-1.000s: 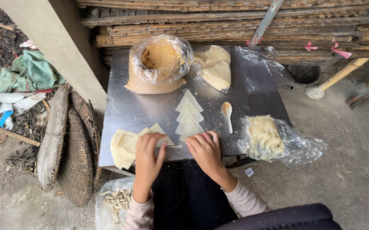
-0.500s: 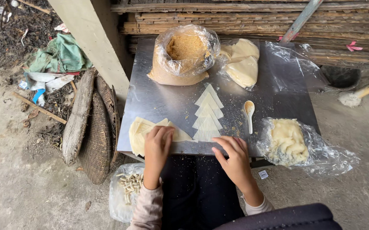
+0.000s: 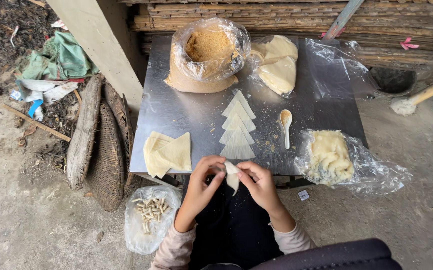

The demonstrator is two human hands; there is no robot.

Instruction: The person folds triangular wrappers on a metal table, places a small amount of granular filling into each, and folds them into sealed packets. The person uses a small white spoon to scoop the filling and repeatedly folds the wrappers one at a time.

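At the far left, a woven basket (image 3: 107,150) leans against the metal tabletop (image 3: 176,110), and a clear bag of small rolled pieces (image 3: 149,212) sits on the ground below the tabletop's near edge. On the tabletop lie a stack of pale wrapper sheets (image 3: 169,154), a bag of brown crumbs (image 3: 207,52) and a row of overlapping triangular wrappers (image 3: 238,127). Just off the near edge, the left hand (image 3: 202,181) and right hand (image 3: 259,184) meet, fingers pinched on a folded wrapper (image 3: 232,176) held between them. Further right lie a small spoon (image 3: 286,125), a bag of folded sheets (image 3: 276,67) and a bag of pale dough (image 3: 330,156).
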